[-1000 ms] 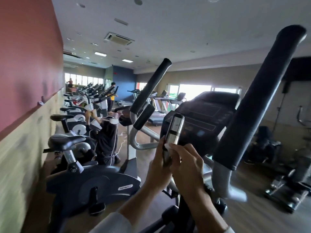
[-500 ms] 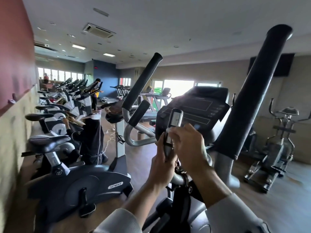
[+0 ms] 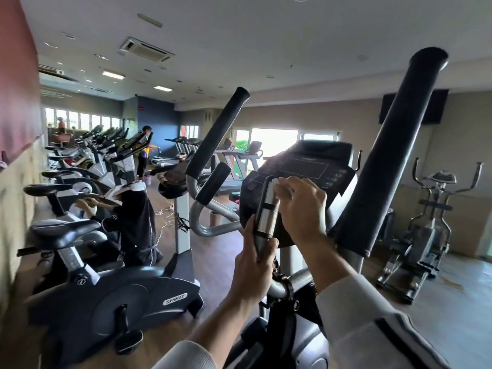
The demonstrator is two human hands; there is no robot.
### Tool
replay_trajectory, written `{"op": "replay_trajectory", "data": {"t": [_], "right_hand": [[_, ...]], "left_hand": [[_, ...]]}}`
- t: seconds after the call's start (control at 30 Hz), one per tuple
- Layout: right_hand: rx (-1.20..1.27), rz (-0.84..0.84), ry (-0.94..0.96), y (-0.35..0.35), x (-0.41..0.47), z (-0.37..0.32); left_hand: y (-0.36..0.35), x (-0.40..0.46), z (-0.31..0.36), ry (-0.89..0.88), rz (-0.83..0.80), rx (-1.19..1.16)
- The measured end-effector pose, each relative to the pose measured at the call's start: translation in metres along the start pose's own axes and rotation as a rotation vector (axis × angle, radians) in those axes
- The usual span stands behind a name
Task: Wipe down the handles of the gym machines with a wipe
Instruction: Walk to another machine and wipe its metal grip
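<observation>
Change since earlier frame: the right hand has climbed from the middle of the pulse-grip handle to its top end; the left hand keeps its hold at the base.
Left hand (image 3: pixel 253 265): fingers curled round the lower black section of the handle, thumb along the front; it steadies the handle, in my judgement.
Pulse-grip handle (image 3: pixel 265 209): upright, in front of the console (image 3: pixel 300 166), between the two padded swing arms. Rigid and fixed to the frame; the metal sensor plates look smooth and probably slippery under a damp wipe.
Wipe (image 3: pixel 278 182): a small white piece showing at the fingertips, against the handle top. Thin, soft and light; best pinched flat and wrapped round the bar.
Right hand (image 3: pixel 300 206): fingers closed, pressing the wipe onto the handle's upper end.
</observation>
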State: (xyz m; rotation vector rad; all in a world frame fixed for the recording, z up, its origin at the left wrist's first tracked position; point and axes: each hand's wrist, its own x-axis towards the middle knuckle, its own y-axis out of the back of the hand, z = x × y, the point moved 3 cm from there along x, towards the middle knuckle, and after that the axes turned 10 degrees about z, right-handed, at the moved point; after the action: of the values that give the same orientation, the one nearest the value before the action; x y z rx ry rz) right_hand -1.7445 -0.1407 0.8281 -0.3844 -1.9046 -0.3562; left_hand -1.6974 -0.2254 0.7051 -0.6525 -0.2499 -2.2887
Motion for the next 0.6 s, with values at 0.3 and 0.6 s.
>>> {"op": "replay_trajectory", "data": {"t": [0.3, 0.6], "right_hand": [[0.019, -0.005, 0.069, 0.009, -0.045, -0.009], [-0.1, -0.077, 0.135, -0.002, 0.012, -0.016]], "left_hand": [[0.003, -0.003, 0.006, 0.011, -0.019, -0.033], [0.005, -0.001, 0.005, 0.015, -0.068, -0.081]]}}
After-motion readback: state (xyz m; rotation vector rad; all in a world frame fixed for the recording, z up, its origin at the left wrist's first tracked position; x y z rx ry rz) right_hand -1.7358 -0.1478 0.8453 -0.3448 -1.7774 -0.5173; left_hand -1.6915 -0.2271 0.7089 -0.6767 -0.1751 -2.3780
